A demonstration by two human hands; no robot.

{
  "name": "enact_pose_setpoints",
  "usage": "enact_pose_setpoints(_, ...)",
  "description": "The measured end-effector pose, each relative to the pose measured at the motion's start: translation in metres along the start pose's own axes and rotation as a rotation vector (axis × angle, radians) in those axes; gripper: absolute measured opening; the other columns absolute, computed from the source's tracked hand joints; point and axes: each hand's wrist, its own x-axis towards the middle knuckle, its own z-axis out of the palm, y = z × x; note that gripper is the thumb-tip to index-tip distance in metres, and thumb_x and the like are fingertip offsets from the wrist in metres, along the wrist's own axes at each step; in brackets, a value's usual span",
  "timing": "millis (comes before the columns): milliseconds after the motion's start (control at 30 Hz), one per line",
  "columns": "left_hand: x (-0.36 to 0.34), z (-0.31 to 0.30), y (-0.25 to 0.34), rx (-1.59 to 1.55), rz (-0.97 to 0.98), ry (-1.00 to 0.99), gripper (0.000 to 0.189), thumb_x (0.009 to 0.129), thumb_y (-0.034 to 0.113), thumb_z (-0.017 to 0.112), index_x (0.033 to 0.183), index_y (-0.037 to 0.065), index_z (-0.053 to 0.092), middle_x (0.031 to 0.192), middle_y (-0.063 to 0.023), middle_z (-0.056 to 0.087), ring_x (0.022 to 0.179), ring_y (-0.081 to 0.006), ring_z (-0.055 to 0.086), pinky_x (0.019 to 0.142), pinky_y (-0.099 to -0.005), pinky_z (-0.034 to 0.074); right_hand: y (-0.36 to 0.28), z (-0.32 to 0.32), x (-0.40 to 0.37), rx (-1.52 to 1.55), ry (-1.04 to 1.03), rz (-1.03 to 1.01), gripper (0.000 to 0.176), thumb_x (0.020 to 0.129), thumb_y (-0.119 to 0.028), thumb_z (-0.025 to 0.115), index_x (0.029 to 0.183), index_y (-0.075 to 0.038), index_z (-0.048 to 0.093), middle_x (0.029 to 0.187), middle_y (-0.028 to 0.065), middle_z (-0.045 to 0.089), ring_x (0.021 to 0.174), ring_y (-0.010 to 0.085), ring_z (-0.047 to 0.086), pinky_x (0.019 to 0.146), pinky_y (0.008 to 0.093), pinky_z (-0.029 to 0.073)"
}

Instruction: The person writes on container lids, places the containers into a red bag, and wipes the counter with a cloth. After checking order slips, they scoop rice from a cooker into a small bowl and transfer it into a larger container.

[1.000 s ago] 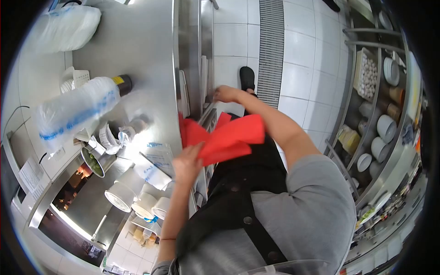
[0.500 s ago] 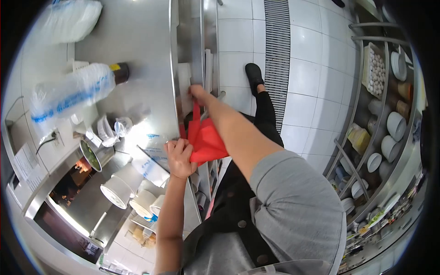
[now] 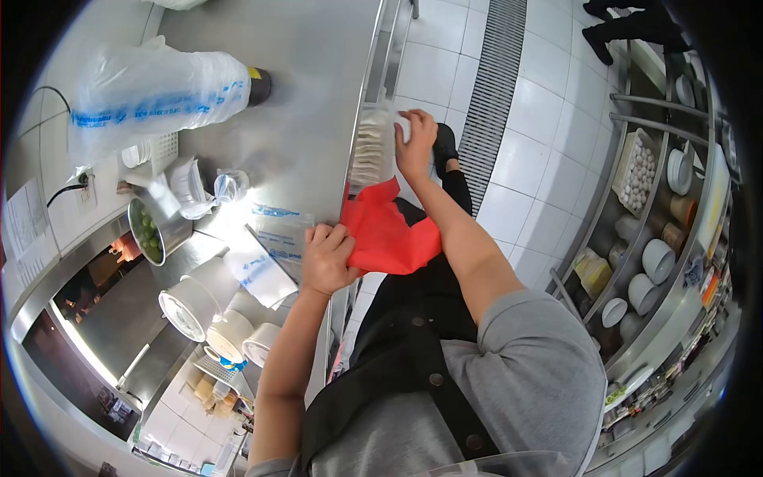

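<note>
My left hand [image 3: 327, 261] is closed on a red bag [image 3: 391, 234], gripping its left side at the counter's edge. The bag hangs crumpled and spread out in front of my apron, its upper edge uneven. Further forward, my right hand [image 3: 415, 141] has its fingers curved and apart, beside a clear plastic container [image 3: 389, 151]. Rows of pale, flat pieces [image 3: 369, 151] stand packed inside that container, just below the counter edge. Next to my left hand, clear plastic packaging with blue print [image 3: 282, 230] lies on the counter.
A large plastic-wrapped bundle [image 3: 167, 87] lies on the steel counter [image 3: 310, 95]. Left are a metal pot with green contents [image 3: 147, 230] and white tubs [image 3: 187, 306]. Across the tiled floor [image 3: 524, 159], shelves hold bowls [image 3: 658, 261] and a basket of eggs [image 3: 636, 171]. Another person's legs [image 3: 636, 30] show top right.
My right hand has let go of the red bag's strip and moved forward beside the container, which now shows more fully. The bag has spread. My left hand keeps its grip; the view has shifted.
</note>
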Motion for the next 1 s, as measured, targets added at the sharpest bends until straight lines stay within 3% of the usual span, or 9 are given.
enact_pose_setpoints(167, -0.001, 0.000, -0.003, 0.004, 0.015, -0.016, 0.028, 0.059, 0.023, 0.065, 0.081, 0.006, 0.063, 0.093, -0.0060, 0.058, 0.083, -0.0286, 0.051, 0.077, -0.0409, 0.038, -0.023, 0.033, 0.039, -0.701, -0.472, -0.206, 0.030, 0.094, -0.026, 0.052, 0.089, -0.008, 0.075, 0.163, 0.0126, 0.020, 0.148, 0.0409, 0.018, 0.115, 0.0658, 0.015)
enact_pose_setpoints(200, -0.001, 0.000, -0.003, 0.008, 0.016, -0.021, 0.028, 0.059, 0.023, 0.065, 0.081, 0.006, 0.063, 0.093, -0.0059, 0.058, 0.083, -0.0285, 0.051, 0.077, -0.0407, 0.038, -0.020, 0.046, 0.043, -0.768, -0.524, -0.198, 0.019, 0.088, -0.017, 0.057, 0.087, -0.008, 0.074, 0.166, 0.0096, 0.009, 0.150, 0.0449, 0.008, 0.113, 0.0712, 0.011)
enact_pose_setpoints(300, -0.001, -0.001, -0.003, 0.003, 0.023, -0.014, 0.027, 0.059, 0.023, 0.065, 0.081, 0.006, 0.062, 0.092, -0.0060, 0.058, 0.083, -0.0287, 0.051, 0.077, -0.0406, 0.038, -0.013, 0.052, 0.050, -0.738, -0.475, -0.268, 0.020, 0.088, -0.018, 0.057, 0.089, -0.008, 0.074, 0.166, 0.0050, 0.009, 0.151, 0.0431, 0.008, 0.114, 0.0713, 0.010)
enact_pose_setpoints(400, -0.002, 0.000, -0.004, -0.010, 0.029, -0.002, 0.027, 0.059, 0.022, 0.064, 0.080, 0.006, 0.062, 0.092, -0.0059, 0.058, 0.083, -0.0287, 0.050, 0.077, -0.0407, 0.038, -0.027, 0.032, 0.056, -0.561, -0.493, -0.134, 0.022, 0.091, -0.025, 0.058, 0.092, -0.012, 0.076, 0.164, 0.0051, 0.020, 0.150, 0.0371, 0.013, 0.114, 0.0685, 0.015)
enact_pose_setpoints(500, -0.002, -0.001, -0.004, -0.009, 0.036, 0.000, 0.027, 0.058, 0.021, 0.065, 0.080, 0.006, 0.061, 0.092, -0.0058, 0.058, 0.083, -0.0289, 0.050, 0.077, -0.0407, 0.038, -0.011, 0.026, 0.057, -0.159, -0.362, -0.141, 0.018, 0.089, -0.024, 0.063, 0.092, -0.010, 0.074, 0.144, 0.0095, 0.050, 0.130, 0.0364, 0.046, 0.107, 0.0632, 0.035)
enact_pose_setpoints(600, -0.002, 0.001, -0.005, 0.000, 0.044, 0.009, 0.027, 0.057, 0.020, 0.065, 0.080, 0.007, 0.061, 0.092, -0.0058, 0.057, 0.083, -0.0289, 0.050, 0.077, -0.0407, 0.038, 0.006, -0.013, 0.071, 0.151, -0.720, 0.237, 0.022, 0.096, -0.025, 0.058, 0.093, -0.006, 0.067, 0.100, 0.0075, 0.066, 0.097, 0.0248, 0.065, 0.086, 0.0438, 0.054)
enact_pose_setpoints(700, -0.003, 0.002, -0.004, 0.011, 0.039, 0.006, 0.027, 0.056, 0.018, 0.066, 0.080, 0.007, 0.061, 0.093, -0.0059, 0.058, 0.083, -0.0290, 0.050, 0.077, -0.0409, 0.038, 0.013, -0.046, 0.059, 0.645, -0.850, 0.567, 0.021, 0.102, -0.026, 0.053, 0.100, -0.007, 0.063, 0.086, 0.0053, 0.067, 0.075, 0.0191, 0.069, 0.063, 0.0308, 0.056)
enact_pose_setpoints(733, -0.003, 0.002, -0.005, 0.013, 0.039, 0.005, 0.027, 0.056, 0.017, 0.066, 0.080, 0.007, 0.061, 0.093, -0.0060, 0.058, 0.083, -0.0290, 0.051, 0.077, -0.0410, 0.038, -0.009, -0.068, 0.060, 0.654, -0.909, 0.650, 0.021, 0.104, -0.025, 0.048, 0.106, -0.008, 0.060, 0.092, 0.0058, 0.068, 0.072, 0.0182, 0.070, 0.054, 0.0268, 0.055)
enact_pose_setpoints(1000, -0.001, 0.000, -0.001, 0.014, 0.055, 0.048, 0.023, 0.056, 0.014, 0.069, 0.076, 0.007, 0.060, 0.090, -0.0041, 0.057, 0.083, -0.0271, 0.051, 0.076, -0.0396, 0.039, -0.008, -0.095, 0.053, 0.686, -0.962, 0.667, 0.023, 0.104, -0.027, 0.048, 0.110, -0.007, 0.058, 0.092, 0.0070, 0.068, 0.069, 0.0190, 0.071, 0.053, 0.0264, 0.055)
